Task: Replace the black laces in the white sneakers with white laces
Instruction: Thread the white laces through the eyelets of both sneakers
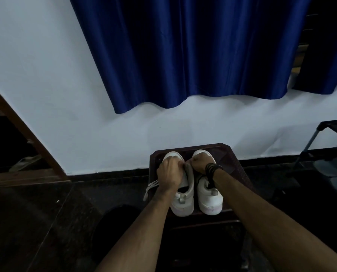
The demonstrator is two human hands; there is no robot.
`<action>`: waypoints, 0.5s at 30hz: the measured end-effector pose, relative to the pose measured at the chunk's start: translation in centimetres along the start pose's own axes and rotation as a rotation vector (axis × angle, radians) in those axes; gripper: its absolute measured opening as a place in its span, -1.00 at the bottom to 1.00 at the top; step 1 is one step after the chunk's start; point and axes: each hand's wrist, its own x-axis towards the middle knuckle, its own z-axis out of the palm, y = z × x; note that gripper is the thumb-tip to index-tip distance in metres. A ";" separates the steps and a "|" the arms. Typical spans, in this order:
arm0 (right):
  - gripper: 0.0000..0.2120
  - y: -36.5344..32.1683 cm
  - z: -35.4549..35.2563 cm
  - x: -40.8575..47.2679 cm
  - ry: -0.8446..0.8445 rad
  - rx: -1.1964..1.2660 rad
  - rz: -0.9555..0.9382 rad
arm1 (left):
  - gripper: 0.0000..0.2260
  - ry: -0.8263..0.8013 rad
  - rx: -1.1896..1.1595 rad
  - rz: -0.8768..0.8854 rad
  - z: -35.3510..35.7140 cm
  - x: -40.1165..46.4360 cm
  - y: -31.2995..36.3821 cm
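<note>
Two white sneakers stand side by side on a dark stool (230,160), toes toward the wall. My left hand (168,172) lies over the front of the left sneaker (183,201), fingers curled, pinching a white lace at its eyelets. My right hand (200,163) is curled over the front of the right sneaker (209,201) and meets the left hand between the shoes, pinching the same white lace. More white lace (150,188) hangs off the stool's left side. A bit of black lace (198,178) shows at the right sneaker's tongue, under my wrist. The eyelets are hidden.
The stool stands against a white wall (85,114) under a blue curtain (183,55). A dark metal rack (330,138) is at the right, a wooden shelf frame (26,134) with sandals at the left. Dark floor (46,222) surrounds the stool.
</note>
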 end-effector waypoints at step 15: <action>-0.71 -0.8 1.1 -1.8 0.297 -0.037 -0.079 | -0.95 0.087 0.171 0.252 0.4 -0.4 -0.1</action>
